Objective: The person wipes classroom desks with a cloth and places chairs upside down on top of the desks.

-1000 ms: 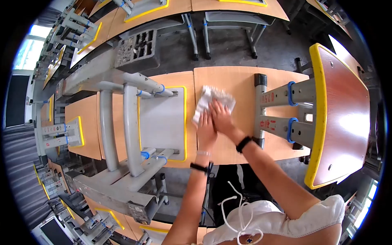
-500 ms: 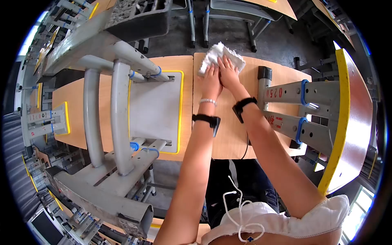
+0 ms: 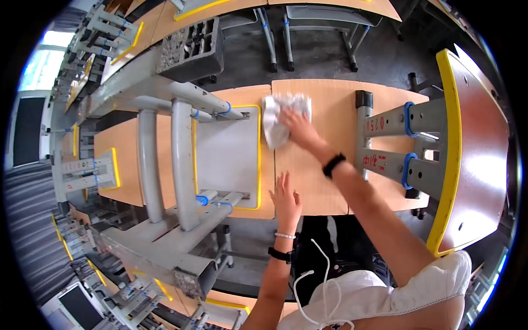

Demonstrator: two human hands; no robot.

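Note:
A crumpled white cloth [image 3: 272, 122] lies on the wooden desk top [image 3: 324, 184], near the seam with the neighbouring desk. My right hand [image 3: 298, 126] rests on the cloth's right part and holds it against the wood, its fingers partly sunk in the folds. Lower down, my left hand [image 3: 287, 203] is apart from the cloth, near the desk's near edge. Its fingers are stretched out and nothing is in them.
An upturned chair with grey metal legs [image 3: 184, 165] and a yellow-edged seat [image 3: 228, 159] stands on the left desk. Another upturned chair [image 3: 448, 154] juts in from the right. More desks [image 3: 333, 11] stand beyond a dark floor.
Both hands were together on the cloth. My left hand has let go and drawn back toward me; my right hand and the cloth have moved nearer and slightly left.

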